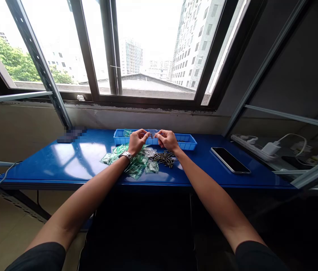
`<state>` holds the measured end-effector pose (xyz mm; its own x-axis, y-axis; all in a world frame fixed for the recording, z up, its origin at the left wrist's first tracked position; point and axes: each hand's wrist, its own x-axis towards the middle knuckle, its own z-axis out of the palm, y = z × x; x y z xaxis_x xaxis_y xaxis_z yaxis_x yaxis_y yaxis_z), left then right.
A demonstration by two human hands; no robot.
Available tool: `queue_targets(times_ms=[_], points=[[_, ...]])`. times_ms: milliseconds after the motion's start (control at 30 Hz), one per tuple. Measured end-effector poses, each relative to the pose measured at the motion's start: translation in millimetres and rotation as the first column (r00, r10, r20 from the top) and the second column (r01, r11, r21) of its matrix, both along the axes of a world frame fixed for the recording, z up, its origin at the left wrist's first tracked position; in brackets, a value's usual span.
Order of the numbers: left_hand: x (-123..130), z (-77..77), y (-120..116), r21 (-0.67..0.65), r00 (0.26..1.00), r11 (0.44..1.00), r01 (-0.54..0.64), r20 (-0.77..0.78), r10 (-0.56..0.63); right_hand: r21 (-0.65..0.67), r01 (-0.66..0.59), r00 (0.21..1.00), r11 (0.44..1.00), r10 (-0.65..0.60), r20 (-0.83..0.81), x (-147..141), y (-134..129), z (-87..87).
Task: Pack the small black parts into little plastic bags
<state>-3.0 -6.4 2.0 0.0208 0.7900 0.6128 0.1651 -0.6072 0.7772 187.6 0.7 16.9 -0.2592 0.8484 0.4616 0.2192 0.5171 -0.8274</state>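
Between my two hands a small clear plastic bag (152, 132) is held up in front of the blue bin, with something small and brownish in it. My left hand (138, 141), with a metal watch at the wrist, pinches the bag's left side. Fingers of my right hand (167, 140) are closed on its right side. Below the left hand lies a heap of green-tinted plastic bags (136, 167). Under the right hand is a pile of dark screw-like pieces (165, 159), too small to name surely. The long blue bin (187, 142) stands behind both hands.
A phone (230, 160) lies on the blue table (71, 169) at the right. Beyond it are a power strip (253, 148) and a white charger (270, 148) with a cable. Metal posts rise at both sides. A blurred dark item (71, 134) sits at the back left.
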Motion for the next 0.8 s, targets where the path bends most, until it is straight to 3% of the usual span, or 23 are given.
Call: queue_targets(times_ms=[233, 433, 800], points=[[-0.4, -1.9, 1.0, 0.003, 1.000, 1.000, -0.020, -0.002, 0.020, 0.041, 0.008, 1.000, 0.999, -0.007, -0.007, -0.3, -1.5, 1.2], [-0.4, -1.0, 0.2, 0.002, 0.999, 0.999, 0.035, 0.016, -0.035, 0.073, 0.038, 0.998, 0.997, -0.035, -0.044, -0.3, -0.6, -0.2], [-1.8, 3.1, -1.8, 0.120, 0.996, 0.991, -0.056, -0.068, 0.065, 0.100, 0.034, 0.997, 0.994, -0.027, -0.068, 0.9, 0.9, 0.2]])
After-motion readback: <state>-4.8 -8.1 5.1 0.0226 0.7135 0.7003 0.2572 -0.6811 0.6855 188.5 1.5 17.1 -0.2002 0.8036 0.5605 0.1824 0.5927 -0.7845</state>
